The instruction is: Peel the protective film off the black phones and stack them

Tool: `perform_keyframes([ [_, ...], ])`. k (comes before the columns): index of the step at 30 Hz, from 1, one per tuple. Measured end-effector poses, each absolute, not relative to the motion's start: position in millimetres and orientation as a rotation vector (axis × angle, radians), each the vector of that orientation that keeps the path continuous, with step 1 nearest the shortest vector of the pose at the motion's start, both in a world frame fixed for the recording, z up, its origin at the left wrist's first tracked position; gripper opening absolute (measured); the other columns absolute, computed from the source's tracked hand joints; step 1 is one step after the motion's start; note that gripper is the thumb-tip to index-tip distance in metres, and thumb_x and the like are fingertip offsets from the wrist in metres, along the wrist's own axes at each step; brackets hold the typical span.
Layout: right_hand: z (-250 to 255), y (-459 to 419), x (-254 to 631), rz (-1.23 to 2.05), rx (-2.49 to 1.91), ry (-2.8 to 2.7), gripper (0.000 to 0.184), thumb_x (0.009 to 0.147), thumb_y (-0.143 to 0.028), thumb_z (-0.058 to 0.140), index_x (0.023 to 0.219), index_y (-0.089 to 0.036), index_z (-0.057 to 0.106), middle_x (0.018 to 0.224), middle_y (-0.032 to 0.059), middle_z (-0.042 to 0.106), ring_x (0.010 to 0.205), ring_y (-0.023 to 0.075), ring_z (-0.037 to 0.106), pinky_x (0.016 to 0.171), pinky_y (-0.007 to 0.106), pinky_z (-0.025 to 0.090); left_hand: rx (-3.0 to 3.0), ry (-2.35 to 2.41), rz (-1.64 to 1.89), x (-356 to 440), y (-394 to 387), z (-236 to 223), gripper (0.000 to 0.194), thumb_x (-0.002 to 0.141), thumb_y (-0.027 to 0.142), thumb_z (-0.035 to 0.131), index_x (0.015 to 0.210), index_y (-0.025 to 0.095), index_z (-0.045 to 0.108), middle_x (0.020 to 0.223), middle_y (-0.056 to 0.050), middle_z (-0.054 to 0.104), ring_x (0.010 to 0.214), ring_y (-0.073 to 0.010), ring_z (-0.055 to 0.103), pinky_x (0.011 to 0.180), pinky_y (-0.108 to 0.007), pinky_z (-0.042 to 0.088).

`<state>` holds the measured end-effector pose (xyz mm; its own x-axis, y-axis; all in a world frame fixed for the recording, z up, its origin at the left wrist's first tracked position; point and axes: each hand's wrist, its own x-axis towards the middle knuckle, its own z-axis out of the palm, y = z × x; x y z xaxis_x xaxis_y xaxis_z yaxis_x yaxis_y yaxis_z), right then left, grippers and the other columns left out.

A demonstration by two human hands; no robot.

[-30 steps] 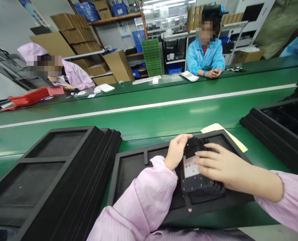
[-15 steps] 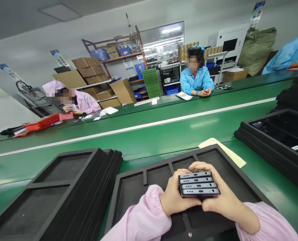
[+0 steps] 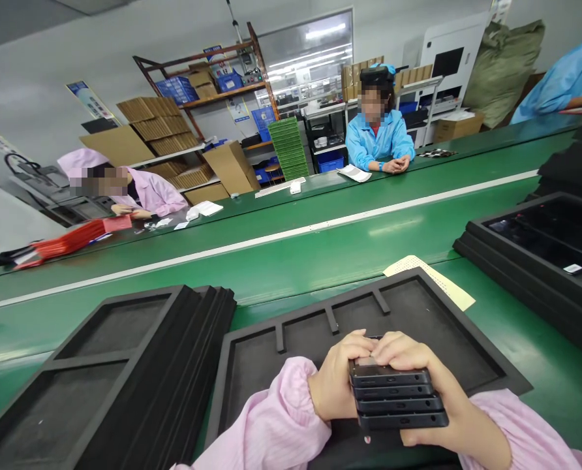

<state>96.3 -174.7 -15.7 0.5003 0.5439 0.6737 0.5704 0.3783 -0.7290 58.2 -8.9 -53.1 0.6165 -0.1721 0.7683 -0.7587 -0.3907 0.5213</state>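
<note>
Both my hands grip a stack of several black phones (image 3: 396, 398), held edge-on above a black foam tray (image 3: 418, 313). My left hand (image 3: 337, 382) wraps the stack's left side, fingers curled over its top. My right hand (image 3: 428, 385) closes round it from the right and underneath. The tray's compartments in front of my hands are bare. Pink sleeves cover both my forearms.
A pile of black foam trays (image 3: 124, 365) stands at my left, another pile (image 3: 540, 254) holding dark items at the right. A cream paper sheet (image 3: 430, 277) lies beyond the tray. Across the green conveyor (image 3: 291, 241) sit a person in blue (image 3: 376, 140) and a person in pink (image 3: 134, 192).
A second ago the phones lay flat in the tray under my hands. I have lifted them as a stack, and they now sit lower and nearer to me.
</note>
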Motion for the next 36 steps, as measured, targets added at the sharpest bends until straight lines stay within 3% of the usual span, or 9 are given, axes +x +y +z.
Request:
perform_keyframes([
  [15,-19.0,-179.1,94.4,-0.026,-1.264,-1.184,0.044,0.082,-0.051,0.061,0.114,-0.027,0.044,0.099,0.0049,0.056,0.094,0.021,0.056,0.087,0.038,0.046,1.918,-0.807,0.838,58.6,-8.3,-52.6,0.041,0.085,0.05,0.052,0.111,0.02,0.042,0.091,-0.008,0.063,0.087,-0.0176,0.066,0.094,-0.036,0.048],
  [36,-18.3,-183.5,92.9,-0.042,-1.287,-1.208,0.045,0.081,-0.052,0.062,0.114,-0.028,0.044,0.097,0.0049,0.058,0.092,0.0217,0.058,0.089,0.038,0.045,1.902,-0.861,0.646,56.8,-1.7,-64.7,0.048,0.08,0.042,0.06,0.118,0.025,0.036,0.102,-0.01,0.062,0.099,-0.0232,0.063,0.098,-0.046,0.042],
])
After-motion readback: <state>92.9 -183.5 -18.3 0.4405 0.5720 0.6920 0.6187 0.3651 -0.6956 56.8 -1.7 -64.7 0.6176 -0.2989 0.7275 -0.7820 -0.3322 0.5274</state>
